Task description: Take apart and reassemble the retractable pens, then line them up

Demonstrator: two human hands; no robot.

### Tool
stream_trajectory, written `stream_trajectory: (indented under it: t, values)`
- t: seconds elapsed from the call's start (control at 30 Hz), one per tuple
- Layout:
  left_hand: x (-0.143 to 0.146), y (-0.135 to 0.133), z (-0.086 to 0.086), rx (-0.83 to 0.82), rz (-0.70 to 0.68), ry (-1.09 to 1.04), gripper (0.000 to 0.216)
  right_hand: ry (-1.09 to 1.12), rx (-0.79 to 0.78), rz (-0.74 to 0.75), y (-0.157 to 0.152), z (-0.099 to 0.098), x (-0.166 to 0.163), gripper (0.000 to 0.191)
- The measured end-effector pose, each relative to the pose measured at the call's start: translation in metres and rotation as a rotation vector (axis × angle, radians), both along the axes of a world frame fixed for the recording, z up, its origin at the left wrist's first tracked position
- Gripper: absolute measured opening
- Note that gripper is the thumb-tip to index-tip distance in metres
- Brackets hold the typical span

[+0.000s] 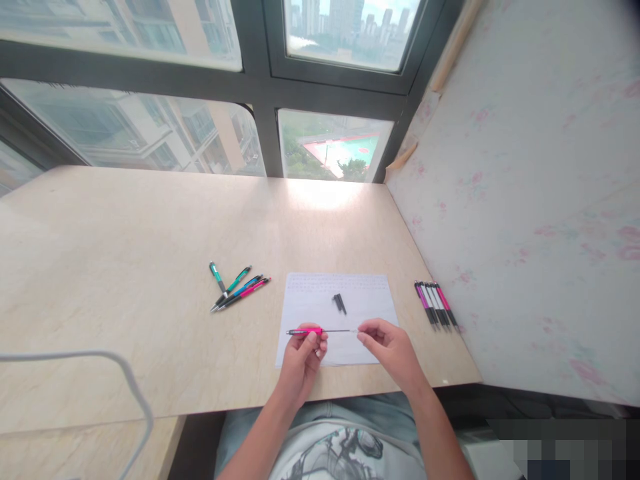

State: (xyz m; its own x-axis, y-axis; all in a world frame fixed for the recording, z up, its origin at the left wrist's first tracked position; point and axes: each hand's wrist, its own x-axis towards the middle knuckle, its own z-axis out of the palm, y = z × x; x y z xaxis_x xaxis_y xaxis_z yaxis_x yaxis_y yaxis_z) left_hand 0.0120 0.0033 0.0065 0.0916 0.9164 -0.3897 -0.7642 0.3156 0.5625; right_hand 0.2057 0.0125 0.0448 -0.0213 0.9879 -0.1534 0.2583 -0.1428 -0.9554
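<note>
My left hand [303,353] is closed around the pink barrel of a pen [311,331], held level above the paper. A thin dark refill [337,331] sticks out of the barrel toward the right. My right hand [387,343] pinches at the refill's far end, where a tiny pale piece [354,331] shows; it looks like a spring, but is too small to be sure. Beneath the hands lies a white sheet of paper [295,300] with lines of writing along its top. A few short black pen parts [340,304] rest on it, just beyond the refill.
Left of the paper, several green, blue and pink pens [240,288] lie in a loose, overlapping pile. More pens, purple, white and pink, form a neat row [434,305] by the papered wall [540,233]. A pale cable [125,370] curves across the table's [150,233] left front.
</note>
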Motion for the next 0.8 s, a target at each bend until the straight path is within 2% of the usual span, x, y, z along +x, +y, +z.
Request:
stream_trajectory:
  t: [0.17,0.57,0.8]
  values:
    - [0.000,0.000,0.001,-0.025,0.020,-0.010,0.021,-0.005,0.028,-0.045,0.000,0.008,0.003,0.027]
    - [0.001,0.000,0.001,0.018,-0.052,0.037,0.021,-0.099,0.107,0.072,0.001,0.013,-0.014,0.015]
    - [0.003,-0.003,0.003,0.092,-0.103,0.133,0.021,-0.109,0.122,0.073,-0.001,0.010,-0.022,0.015]
